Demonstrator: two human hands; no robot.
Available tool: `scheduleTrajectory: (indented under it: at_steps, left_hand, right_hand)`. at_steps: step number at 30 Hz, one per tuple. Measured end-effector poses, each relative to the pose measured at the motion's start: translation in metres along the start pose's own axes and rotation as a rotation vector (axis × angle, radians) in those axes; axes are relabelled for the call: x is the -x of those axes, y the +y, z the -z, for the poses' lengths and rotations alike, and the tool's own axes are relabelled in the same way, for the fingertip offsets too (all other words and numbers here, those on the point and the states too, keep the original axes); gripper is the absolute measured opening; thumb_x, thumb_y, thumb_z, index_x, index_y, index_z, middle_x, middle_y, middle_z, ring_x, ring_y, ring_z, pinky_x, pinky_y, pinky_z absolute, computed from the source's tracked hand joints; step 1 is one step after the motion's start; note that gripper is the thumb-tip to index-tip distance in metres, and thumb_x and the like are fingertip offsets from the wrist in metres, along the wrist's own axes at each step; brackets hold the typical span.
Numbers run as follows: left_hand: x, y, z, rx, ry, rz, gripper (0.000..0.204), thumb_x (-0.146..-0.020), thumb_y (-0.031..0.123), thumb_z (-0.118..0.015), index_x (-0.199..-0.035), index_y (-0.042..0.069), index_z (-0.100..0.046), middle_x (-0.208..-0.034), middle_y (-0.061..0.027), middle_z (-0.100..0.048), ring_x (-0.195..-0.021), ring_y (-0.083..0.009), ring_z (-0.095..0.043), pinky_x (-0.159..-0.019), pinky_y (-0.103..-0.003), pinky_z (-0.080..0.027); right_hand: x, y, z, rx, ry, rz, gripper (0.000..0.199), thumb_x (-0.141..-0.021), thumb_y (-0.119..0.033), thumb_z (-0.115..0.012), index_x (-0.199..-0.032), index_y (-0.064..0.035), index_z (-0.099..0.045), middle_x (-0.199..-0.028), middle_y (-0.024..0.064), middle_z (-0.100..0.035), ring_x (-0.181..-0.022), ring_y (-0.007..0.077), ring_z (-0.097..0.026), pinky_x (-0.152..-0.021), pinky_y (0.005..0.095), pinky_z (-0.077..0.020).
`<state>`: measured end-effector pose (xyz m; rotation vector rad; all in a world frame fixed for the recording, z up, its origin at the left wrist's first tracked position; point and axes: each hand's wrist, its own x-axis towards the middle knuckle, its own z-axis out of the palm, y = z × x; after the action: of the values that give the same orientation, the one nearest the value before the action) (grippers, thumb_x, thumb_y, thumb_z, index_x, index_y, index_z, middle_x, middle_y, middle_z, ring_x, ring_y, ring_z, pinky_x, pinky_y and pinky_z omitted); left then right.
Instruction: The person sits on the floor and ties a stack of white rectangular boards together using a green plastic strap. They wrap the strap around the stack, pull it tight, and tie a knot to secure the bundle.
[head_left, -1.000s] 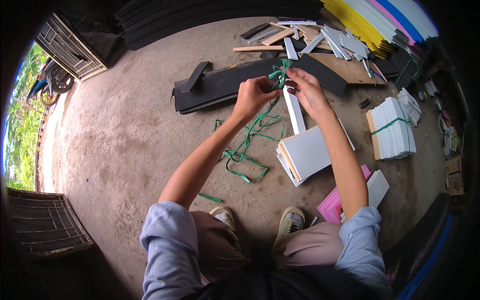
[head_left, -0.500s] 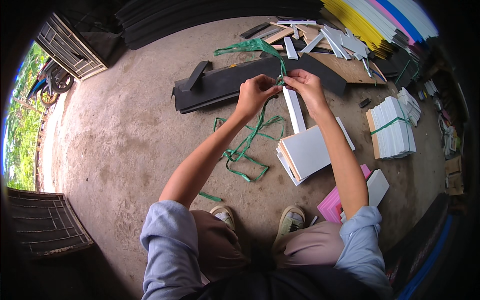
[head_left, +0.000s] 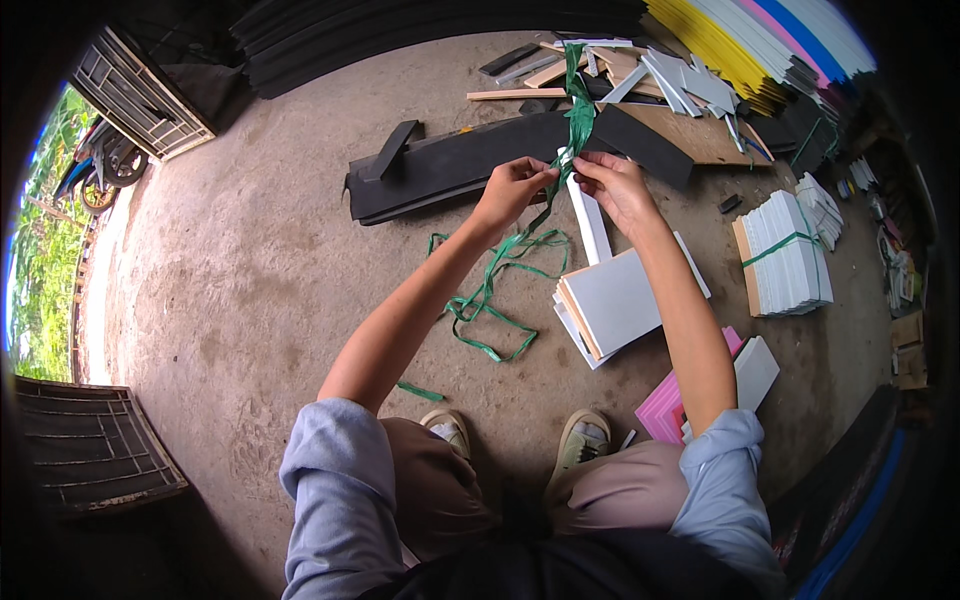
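My left hand (head_left: 512, 190) and my right hand (head_left: 612, 185) are held out in front of me, both pinching a green plastic strap (head_left: 577, 110). One end of the strap stands up above my fingers; the rest hangs down to a loose tangle (head_left: 490, 300) on the concrete floor. A narrow white strip (head_left: 590, 222) lies just below my hands. Beside it, under my right forearm, rests a small stack of white and tan boards (head_left: 612, 303).
A long black panel (head_left: 450, 165) lies beyond my hands. A strapped bundle of white boards (head_left: 788, 252) sits to the right, pink sheets (head_left: 662, 408) near my right knee. Loose offcuts and stacked coloured sheets (head_left: 740, 50) fill the far right. A metal grille (head_left: 85, 450) lies at left.
The strap's free end, bunched at my hands a second ago, then flung to the left, now stands straight up above my fingers. Both hands stayed in about the same place.
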<state>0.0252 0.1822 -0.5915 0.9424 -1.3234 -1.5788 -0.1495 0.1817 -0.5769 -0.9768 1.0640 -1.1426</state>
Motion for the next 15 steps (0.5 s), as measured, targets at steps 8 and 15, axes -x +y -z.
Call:
scheduleTrajectory:
  at_steps: [8, 15]
  left_hand:
    - [0.003, 0.004, 0.001, -0.343, 0.136, -0.024, 0.021, -0.079, 0.021, -0.065, -0.085, 0.001, -0.062, -0.072, 0.0017, -0.060, -0.069, -0.0053, -0.054, -0.065, -0.019, -0.045]
    - [-0.002, -0.007, 0.010, -0.054, 0.104, 0.041, 0.021, -0.085, 0.019, -0.056, -0.092, -0.001, -0.057, -0.088, -0.0059, -0.060, -0.079, -0.0094, -0.056, -0.074, -0.024, -0.046]
  right_hand:
    - [0.004, 0.002, -0.008, 0.087, -0.032, -0.010, 0.021, -0.078, -0.009, -0.061, -0.096, 0.0017, -0.057, -0.087, 0.0052, -0.060, -0.077, 0.0115, -0.057, -0.070, 0.0222, -0.0455]
    - [0.000, 0.005, -0.005, 0.216, -0.030, -0.043, 0.022, -0.079, -0.012, -0.061, -0.096, 0.0013, -0.056, -0.089, 0.0060, -0.060, -0.082, 0.0124, -0.057, -0.071, 0.0250, -0.0465]
